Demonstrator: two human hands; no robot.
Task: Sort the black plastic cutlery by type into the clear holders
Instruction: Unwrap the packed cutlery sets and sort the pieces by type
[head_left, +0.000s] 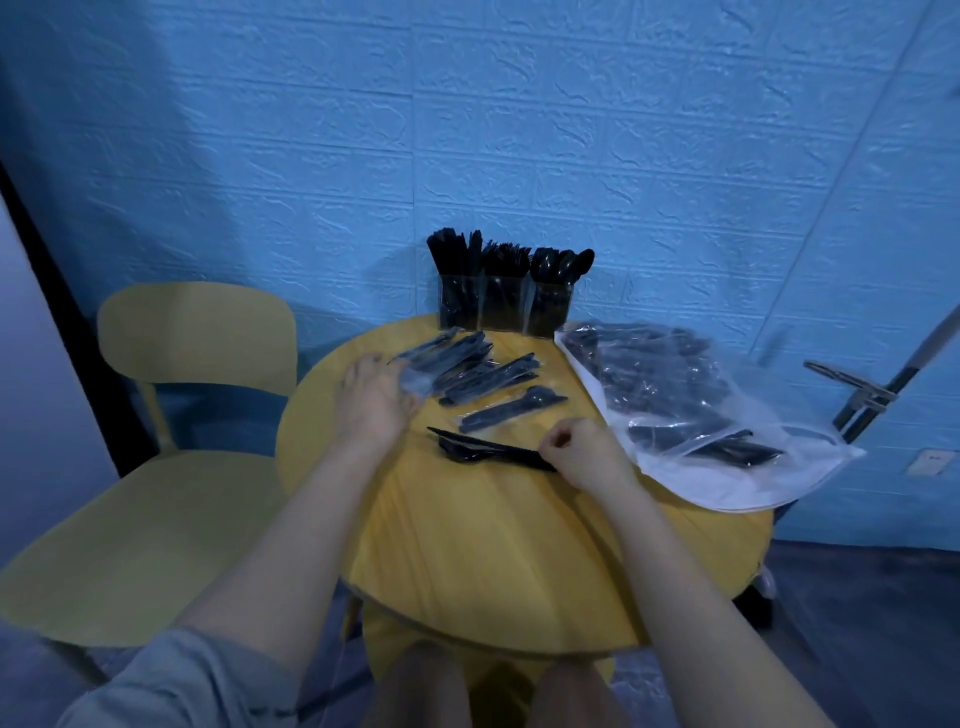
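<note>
Three clear holders (503, 306) stand side by side at the round table's far edge, each packed with black cutlery. Several wrapped cutlery packets (470, 371) lie spread in front of them. My left hand (371, 402) grips a crumpled clear wrapper (415, 383) at the left end of that spread. My right hand (582, 451) is curled round the handles of a loose set of black cutlery (485, 451), whose tips lie on the table and point left.
A large clear bag (696, 415) full of more black cutlery covers the table's right side. The round yellow table (493, 551) has a yellow chair (171, 467) to its left. A metal stand (872, 400) leans at the right, before the blue wall.
</note>
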